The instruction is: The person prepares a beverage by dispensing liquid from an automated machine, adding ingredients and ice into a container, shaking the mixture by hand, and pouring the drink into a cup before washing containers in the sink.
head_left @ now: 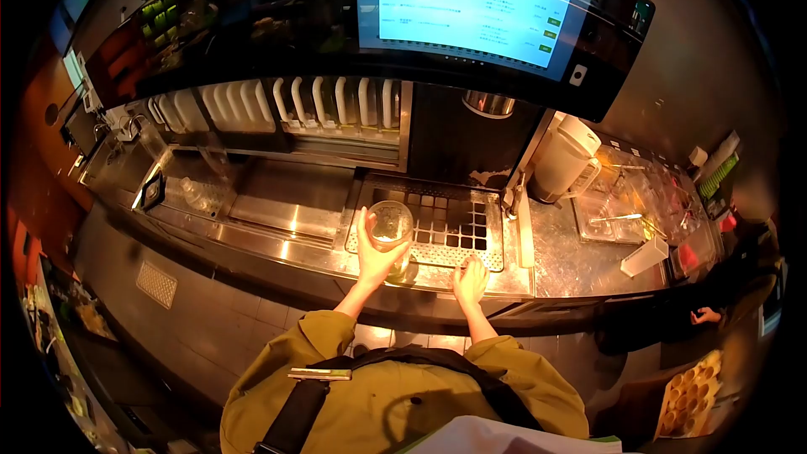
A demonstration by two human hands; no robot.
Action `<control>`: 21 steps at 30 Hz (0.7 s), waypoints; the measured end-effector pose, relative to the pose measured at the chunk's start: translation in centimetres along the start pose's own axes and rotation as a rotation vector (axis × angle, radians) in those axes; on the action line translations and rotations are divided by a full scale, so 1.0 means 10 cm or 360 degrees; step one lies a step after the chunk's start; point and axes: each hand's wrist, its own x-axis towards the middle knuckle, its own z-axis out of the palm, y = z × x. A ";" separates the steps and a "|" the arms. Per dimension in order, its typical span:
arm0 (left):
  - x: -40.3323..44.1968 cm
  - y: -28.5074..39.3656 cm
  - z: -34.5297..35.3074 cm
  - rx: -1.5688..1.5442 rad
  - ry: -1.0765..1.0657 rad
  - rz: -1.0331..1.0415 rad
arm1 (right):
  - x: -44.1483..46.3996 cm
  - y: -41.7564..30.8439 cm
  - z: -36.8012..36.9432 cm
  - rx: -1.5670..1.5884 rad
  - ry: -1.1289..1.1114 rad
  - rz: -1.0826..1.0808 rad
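Observation:
My left hand [376, 257] is wrapped round a clear cup [392, 222] with a little pale content near its bottom. The cup is above the left part of a metal drip tray with a grid [451, 259]. Lower right of it, my right hand [472, 281] is at the tray's front edge, fingers bent and drawn together. Whatever is between those fingers, if anything, is too small to make out.
Behind the tray stands a dispenser with a metal spout [488, 104]; a wide screen [471, 13] hangs above. On the right are a white pitcher [565, 160], a clear-lidded container [609, 210] and a white holder [645, 258]. Another person's hand [705, 315] shows at far right.

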 end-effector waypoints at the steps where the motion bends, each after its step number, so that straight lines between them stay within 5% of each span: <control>1: 0.02 0.00 -0.01 -0.0019 -0.0018 0.0004 | 0.00 0.01 0.00 0.0010 -0.0010 0.0004; 9: 0.10 -0.11 -0.01 -0.0116 -0.0401 0.0051 | -0.01 0.00 0.05 0.0000 0.0100 0.0014; 21: 0.06 -0.17 -0.02 -0.0058 -0.0481 0.0104 | 0.01 0.00 0.04 0.0008 0.0177 -0.0058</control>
